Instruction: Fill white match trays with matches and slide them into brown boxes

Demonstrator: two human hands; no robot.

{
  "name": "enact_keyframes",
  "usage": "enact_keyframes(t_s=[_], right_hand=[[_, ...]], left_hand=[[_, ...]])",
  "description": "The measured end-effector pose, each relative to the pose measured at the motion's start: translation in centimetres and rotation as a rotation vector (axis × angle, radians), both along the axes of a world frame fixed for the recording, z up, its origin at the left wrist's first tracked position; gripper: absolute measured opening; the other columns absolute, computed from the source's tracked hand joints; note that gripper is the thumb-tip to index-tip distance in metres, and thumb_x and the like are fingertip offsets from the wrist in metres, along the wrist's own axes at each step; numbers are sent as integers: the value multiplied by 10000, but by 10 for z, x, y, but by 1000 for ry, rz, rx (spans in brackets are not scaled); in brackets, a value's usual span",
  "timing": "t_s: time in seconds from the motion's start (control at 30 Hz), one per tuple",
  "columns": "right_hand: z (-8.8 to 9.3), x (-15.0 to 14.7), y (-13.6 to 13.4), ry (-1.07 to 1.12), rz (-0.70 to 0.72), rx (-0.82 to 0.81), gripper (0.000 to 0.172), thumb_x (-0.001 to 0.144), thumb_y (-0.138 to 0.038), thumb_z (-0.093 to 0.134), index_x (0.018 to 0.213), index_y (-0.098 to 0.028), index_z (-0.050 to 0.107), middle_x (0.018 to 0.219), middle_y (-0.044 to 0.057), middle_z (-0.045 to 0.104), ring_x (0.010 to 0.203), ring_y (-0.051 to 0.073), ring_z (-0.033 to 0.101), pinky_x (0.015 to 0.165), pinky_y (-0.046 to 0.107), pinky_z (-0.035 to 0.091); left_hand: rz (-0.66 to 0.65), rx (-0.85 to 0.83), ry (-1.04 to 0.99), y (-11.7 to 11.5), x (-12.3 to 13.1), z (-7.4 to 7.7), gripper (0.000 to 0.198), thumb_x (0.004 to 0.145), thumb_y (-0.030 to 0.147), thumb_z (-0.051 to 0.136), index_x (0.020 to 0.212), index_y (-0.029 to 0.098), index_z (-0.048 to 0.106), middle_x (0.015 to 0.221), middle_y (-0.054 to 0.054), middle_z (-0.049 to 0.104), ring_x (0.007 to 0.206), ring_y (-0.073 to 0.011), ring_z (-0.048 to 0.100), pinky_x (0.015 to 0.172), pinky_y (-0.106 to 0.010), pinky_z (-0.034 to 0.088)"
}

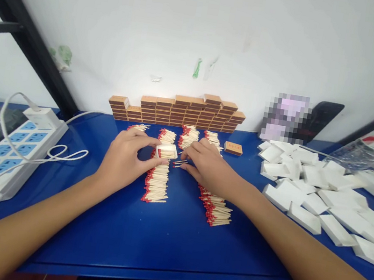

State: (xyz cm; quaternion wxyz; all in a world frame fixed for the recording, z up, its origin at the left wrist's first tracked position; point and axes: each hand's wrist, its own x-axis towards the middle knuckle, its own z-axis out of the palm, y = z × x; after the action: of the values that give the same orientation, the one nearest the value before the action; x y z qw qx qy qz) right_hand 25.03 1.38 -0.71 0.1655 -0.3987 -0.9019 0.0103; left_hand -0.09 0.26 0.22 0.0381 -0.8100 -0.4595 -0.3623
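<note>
Between thumb and fingers, my left hand [128, 153] grips a white matchbox tray [170, 149] with some matches lying in it. Just right of the tray, my right hand [204, 162] pinches a few red-tipped matches [179, 163] by their ends. Under and in front of the tray runs a long pile of matches [157, 183]. A second long pile of matches [216, 207] lies below my right wrist, partly hidden by it. Smaller heaps of matches [189, 135] sit behind my hands.
Stacked matchboxes [177, 112] line the wall at the back. A single matchbox [233, 148] lies right of the heaps. Many loose white trays [308, 178] cover the right side, with a phone [321, 121] behind them. On the left stands a power strip [10, 154] with a white cable [64, 153].
</note>
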Motion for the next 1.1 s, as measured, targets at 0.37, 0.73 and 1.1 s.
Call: enact_keyframes(t_s=[0.37, 0.73, 1.1], right_hand=[[-6, 3, 11, -32, -7, 38, 165, 1039, -238, 546, 936, -167, 653, 991, 127, 659, 957, 261, 496, 855, 392, 389], [8, 22, 17, 90, -77, 91, 157, 1044, -294, 535, 921, -217, 593, 978, 104, 642, 932, 271, 473, 837, 410, 390], [20, 14, 2, 211, -30, 42, 161, 1047, -294, 528, 910, -223, 575, 956, 90, 627, 927, 260, 476, 857, 421, 413]], left_hand=[[-14, 8, 19, 2, -2, 2, 381, 781, 483, 888, 1041, 225, 785, 1035, -48, 797, 1001, -243, 705, 912, -374, 526], [-50, -12, 11, 0, 0, -2, 377, 776, 460, 898, 1057, 233, 793, 1036, -51, 785, 993, -239, 707, 927, -374, 528], [-100, -13, 11, -1, 2, -2, 370, 778, 455, 894, 1046, 219, 796, 1024, -59, 769, 956, -231, 706, 884, -363, 543]])
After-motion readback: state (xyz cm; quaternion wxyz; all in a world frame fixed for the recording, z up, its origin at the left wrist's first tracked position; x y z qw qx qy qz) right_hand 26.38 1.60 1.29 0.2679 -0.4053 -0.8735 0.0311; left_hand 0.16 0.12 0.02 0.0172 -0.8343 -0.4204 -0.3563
